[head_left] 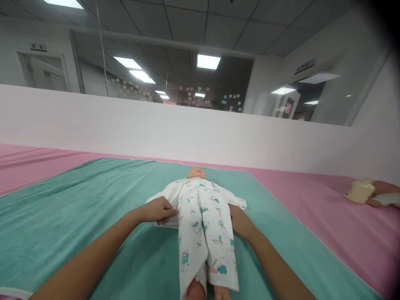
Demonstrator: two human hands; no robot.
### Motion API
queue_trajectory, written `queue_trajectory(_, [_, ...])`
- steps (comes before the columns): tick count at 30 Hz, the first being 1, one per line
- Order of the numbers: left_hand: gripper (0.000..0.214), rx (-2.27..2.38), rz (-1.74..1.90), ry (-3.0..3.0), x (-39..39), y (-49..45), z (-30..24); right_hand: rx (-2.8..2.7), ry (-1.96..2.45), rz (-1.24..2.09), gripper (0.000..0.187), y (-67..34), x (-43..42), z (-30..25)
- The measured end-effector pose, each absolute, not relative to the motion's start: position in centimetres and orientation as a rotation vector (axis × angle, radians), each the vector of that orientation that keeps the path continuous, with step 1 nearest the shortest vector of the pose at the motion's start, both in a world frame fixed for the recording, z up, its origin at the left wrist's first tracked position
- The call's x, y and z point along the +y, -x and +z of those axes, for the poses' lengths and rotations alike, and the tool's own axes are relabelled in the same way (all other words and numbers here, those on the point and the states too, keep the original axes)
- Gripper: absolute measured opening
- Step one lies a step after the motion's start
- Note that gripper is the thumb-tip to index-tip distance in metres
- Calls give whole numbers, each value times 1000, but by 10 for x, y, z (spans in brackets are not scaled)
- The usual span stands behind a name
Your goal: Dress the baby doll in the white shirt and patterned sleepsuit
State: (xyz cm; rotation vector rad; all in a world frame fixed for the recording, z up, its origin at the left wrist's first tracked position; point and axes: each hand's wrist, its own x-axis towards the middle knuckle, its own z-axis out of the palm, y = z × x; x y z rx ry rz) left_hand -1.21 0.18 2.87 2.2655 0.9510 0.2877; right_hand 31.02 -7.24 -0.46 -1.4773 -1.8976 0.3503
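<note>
Okay, the left hand (156,210) has its grip clamped on the baby doll's (196,172) white onesie (204,233). Can't tell the grip on the right hand (239,220), it's tucked under the edge.

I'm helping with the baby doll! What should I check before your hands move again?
Doll on its back on the teal towel: ok.
Left hand gripping the white printed sleepsuit: ok.
Right hand holding the sleepsuit: cannot tell, its fingers are hidden beside the doll.
Doll's feet inside the suit legs: not ok, they stick out bare.
Other person's hand away from the doll: ok, it's at a cream-coloured object on the pink sheet.
</note>
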Motion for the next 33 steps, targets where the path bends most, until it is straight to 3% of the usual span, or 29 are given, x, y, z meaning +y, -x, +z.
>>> queue_trajectory(5, [35, 1164, 880, -2341, 4, -9, 18, -1633, 1487, 216, 26, -321, -57, -7])
queue_trajectory(9, [32, 1125, 1218, -2281, 5, -24, 10, -1468, 1373, 404, 30, -303, -59, -4])
queue_trajectory(13, [32, 925, 1155, -2490, -5, -38, 6, -1622, 1260, 431, 33, -283, -61, -1])
queue_trajectory(18, [14, 800, 1132, -2709, -45, -47, 10, -1646, 1276, 262, 16, -280, -76, 4])
queue_trajectory(22, [6, 744, 1053, -2744, -103, -39, 5, -1679, 1097, 303, 16, -270, -135, 0])
queue_trajectory(25, [15, 731, 973, -2715, -147, -32, -4, -1847, 1107, 451, 9, -259, -191, -14])
queue_trajectory(29, [18, 843, 935, -2820, -181, -34, -10, -1867, 1237, 530, 11, -258, -233, -32])
queue_trajectory(33, [11, 1025, 797, -2885, -186, -47, -4, -1785, 1348, 461, 29, -259, -232, -42])
